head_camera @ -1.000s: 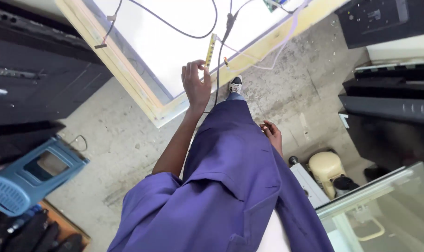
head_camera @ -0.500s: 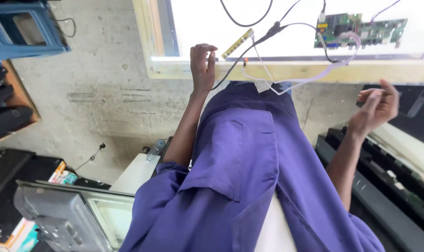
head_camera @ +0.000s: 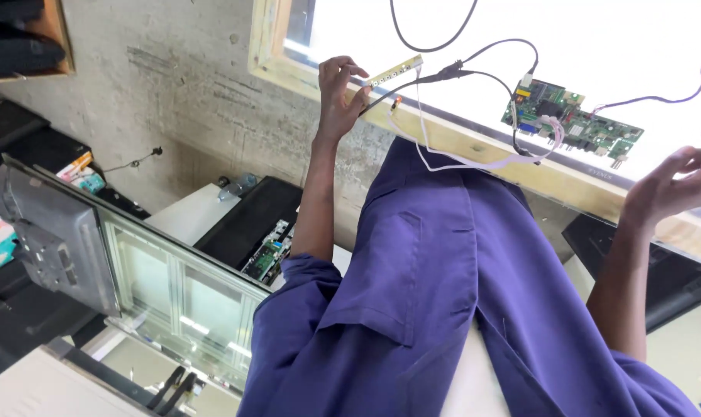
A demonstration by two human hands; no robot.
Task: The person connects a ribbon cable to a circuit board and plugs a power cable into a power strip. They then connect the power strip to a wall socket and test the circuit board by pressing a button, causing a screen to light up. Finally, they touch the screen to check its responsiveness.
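Since half a second ago the view has swung, bringing the glass-fronted panel (head_camera: 188, 286) into the lower left. Upper centre, the left hand (head_camera: 339, 96) pinches the near end of a narrow pale strip board (head_camera: 395, 71), its long axis slanting up and rightward over the wooden table edge (head_camera: 474, 147). Wires run on to the green circuit board (head_camera: 570, 123). Far right, the right hand (head_camera: 671, 185) hangs loosely spread, holding nothing, nearer that board.
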